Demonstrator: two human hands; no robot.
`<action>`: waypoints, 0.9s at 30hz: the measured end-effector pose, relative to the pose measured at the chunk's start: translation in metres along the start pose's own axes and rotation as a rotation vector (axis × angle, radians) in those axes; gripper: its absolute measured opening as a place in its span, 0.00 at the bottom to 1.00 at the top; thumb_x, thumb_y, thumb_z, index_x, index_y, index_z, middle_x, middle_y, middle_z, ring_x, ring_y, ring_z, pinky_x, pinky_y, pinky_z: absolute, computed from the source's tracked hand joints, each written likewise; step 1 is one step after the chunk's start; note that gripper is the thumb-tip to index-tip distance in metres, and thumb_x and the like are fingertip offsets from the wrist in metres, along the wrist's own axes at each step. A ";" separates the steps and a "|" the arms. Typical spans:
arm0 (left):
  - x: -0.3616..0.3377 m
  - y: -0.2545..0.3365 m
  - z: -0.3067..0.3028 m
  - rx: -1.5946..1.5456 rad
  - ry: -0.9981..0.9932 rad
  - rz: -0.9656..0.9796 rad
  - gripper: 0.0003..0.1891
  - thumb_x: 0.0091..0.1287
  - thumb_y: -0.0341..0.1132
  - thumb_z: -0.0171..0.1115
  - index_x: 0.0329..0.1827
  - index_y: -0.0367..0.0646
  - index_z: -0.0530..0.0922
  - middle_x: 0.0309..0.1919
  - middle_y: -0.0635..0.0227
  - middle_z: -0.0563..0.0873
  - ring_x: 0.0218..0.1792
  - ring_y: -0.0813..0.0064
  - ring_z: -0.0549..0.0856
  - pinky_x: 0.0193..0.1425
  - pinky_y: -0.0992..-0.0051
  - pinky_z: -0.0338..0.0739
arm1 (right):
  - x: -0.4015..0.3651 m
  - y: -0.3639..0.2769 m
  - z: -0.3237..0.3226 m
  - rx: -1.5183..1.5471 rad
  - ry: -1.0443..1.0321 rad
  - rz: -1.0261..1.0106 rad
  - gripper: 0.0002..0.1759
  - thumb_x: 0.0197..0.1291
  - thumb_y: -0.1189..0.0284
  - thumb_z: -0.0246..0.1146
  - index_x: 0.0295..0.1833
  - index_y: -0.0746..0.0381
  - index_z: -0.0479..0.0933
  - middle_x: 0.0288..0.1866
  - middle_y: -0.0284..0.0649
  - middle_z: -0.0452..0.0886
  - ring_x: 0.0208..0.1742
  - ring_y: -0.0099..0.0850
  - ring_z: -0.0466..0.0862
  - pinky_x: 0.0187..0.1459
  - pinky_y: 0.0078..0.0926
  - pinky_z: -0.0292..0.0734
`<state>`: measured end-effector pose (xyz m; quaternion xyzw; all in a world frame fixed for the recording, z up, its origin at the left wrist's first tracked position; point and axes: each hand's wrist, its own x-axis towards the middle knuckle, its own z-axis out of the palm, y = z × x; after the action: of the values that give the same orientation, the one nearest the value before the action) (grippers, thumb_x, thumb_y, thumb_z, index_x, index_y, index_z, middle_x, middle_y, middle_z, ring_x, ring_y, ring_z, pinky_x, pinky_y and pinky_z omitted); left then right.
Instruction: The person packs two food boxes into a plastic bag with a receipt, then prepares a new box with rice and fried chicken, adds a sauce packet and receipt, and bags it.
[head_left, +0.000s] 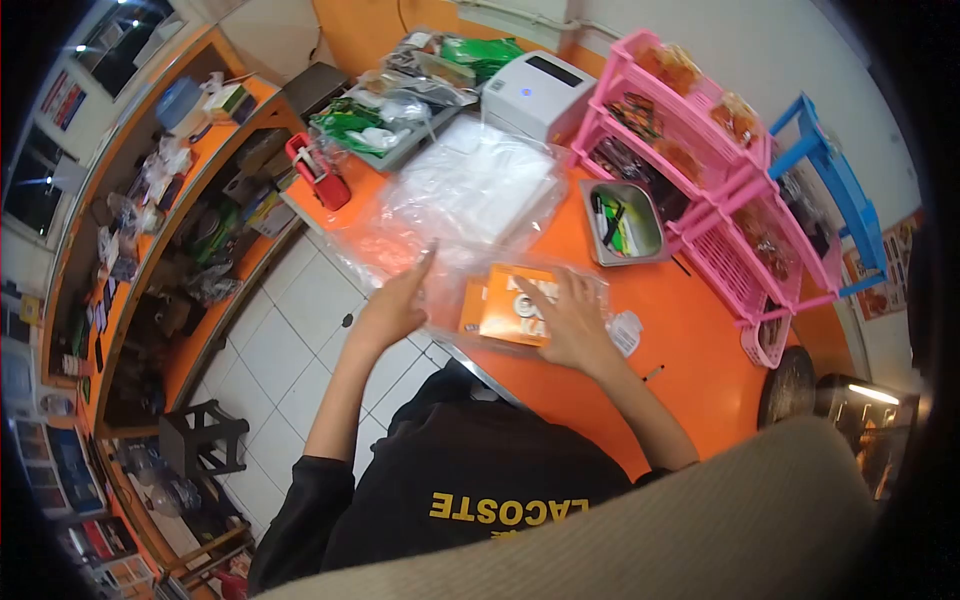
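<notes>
Centrally: bagged box under flat hands

Right hand [572, 322] lies open, palm down, on the orange card box [503, 305], which is sleeved in clear film near the table [690, 335] edge. Left hand [398, 303], open at 9 o'clock, presses loose film. Steel tin [622, 222] of pens at 1 o'clock; pink lattice rack [700, 150] at 2; bag stack [470, 185] at 12.

Small shop, orange counter [690, 330], pink racks [700, 170] of packets, label printer [540, 92]
</notes>
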<state>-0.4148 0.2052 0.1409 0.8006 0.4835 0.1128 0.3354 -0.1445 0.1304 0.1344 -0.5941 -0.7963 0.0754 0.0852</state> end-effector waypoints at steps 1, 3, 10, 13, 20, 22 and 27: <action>0.002 -0.001 0.003 -0.016 -0.016 0.008 0.52 0.45 0.21 0.59 0.77 0.55 0.45 0.40 0.50 0.80 0.42 0.52 0.81 0.48 0.61 0.76 | 0.001 0.002 0.001 -0.079 -0.026 0.018 0.53 0.31 0.64 0.76 0.70 0.44 0.62 0.65 0.54 0.60 0.68 0.51 0.60 0.66 0.52 0.54; 0.004 0.004 0.012 -0.035 0.027 0.047 0.53 0.45 0.21 0.59 0.77 0.54 0.43 0.38 0.50 0.79 0.41 0.53 0.81 0.48 0.63 0.76 | 0.003 -0.007 -0.013 -0.028 0.005 0.011 0.53 0.30 0.64 0.76 0.70 0.43 0.63 0.64 0.54 0.61 0.68 0.51 0.60 0.66 0.52 0.53; 0.006 0.019 0.009 0.113 -0.032 0.017 0.50 0.47 0.23 0.60 0.76 0.51 0.45 0.40 0.48 0.79 0.41 0.51 0.81 0.48 0.61 0.76 | 0.017 -0.028 0.025 0.034 0.049 -0.072 0.49 0.35 0.62 0.75 0.69 0.45 0.64 0.65 0.55 0.61 0.68 0.49 0.59 0.68 0.52 0.50; 0.000 0.025 0.001 0.181 -0.068 0.006 0.43 0.49 0.25 0.60 0.73 0.50 0.55 0.41 0.48 0.79 0.41 0.51 0.82 0.45 0.60 0.77 | 0.007 -0.028 -0.016 0.020 0.077 0.009 0.45 0.41 0.65 0.72 0.69 0.51 0.63 0.65 0.56 0.61 0.67 0.49 0.60 0.67 0.51 0.53; -0.003 0.044 -0.036 0.087 0.153 0.178 0.14 0.54 0.23 0.57 0.44 0.40 0.80 0.29 0.61 0.84 0.34 0.60 0.85 0.40 0.67 0.79 | -0.019 0.015 -0.049 0.432 0.110 0.725 0.36 0.52 0.77 0.61 0.68 0.59 0.57 0.29 0.42 0.77 0.31 0.36 0.81 0.36 0.35 0.78; -0.016 0.080 -0.085 -0.049 0.225 0.294 0.10 0.54 0.22 0.56 0.39 0.38 0.81 0.28 0.63 0.85 0.33 0.63 0.85 0.40 0.70 0.79 | -0.025 -0.014 -0.120 0.825 0.389 0.681 0.31 0.53 0.82 0.56 0.64 0.61 0.59 0.22 0.36 0.75 0.26 0.26 0.80 0.31 0.26 0.77; 0.018 0.090 -0.112 -0.308 0.302 0.606 0.11 0.53 0.20 0.53 0.38 0.38 0.80 0.33 0.62 0.85 0.37 0.67 0.85 0.42 0.73 0.77 | -0.041 -0.014 -0.150 0.944 0.562 0.513 0.21 0.55 0.82 0.57 0.55 0.62 0.64 0.22 0.34 0.75 0.25 0.22 0.79 0.30 0.18 0.73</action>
<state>-0.3991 0.2411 0.2806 0.8219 0.2459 0.3954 0.3281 -0.1124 0.0894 0.2815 -0.6621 -0.4552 0.2790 0.5259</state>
